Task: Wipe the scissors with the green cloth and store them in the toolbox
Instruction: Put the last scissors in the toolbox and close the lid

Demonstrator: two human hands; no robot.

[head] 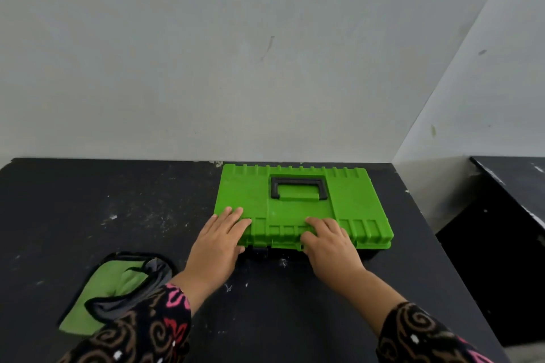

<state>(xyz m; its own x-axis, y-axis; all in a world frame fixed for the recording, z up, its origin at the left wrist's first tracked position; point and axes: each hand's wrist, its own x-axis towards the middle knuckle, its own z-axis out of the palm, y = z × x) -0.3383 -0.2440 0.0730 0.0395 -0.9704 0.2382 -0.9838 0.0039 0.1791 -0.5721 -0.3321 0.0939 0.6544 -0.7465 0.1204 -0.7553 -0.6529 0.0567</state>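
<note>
My left hand (219, 240) lies palm-down on the near left corner of the bright green plastic toolbox (339, 206), fingers spread flat over the lid's ribbed front edge, thumb at the front face — open, gripping nothing. My right hand (327, 244) sits further right on the same front edge, fingers curled over the lid, thumb tucked under its lip; it presses on the lid and holds no separate object. Both wrists emerge from dark patterned sleeves (153, 330) with brown swirls and pink marks. The toolbox lid is down, its black recessed carry handle (299, 187) lying flat on top. Scissors not visible — I cannot tell where they are. The green cloth with dark trim (109, 289) lies crumpled on the scuffed black worktop (88, 209), near-left of the toolbox, apart from it, partly under my left sleeve.
</note>
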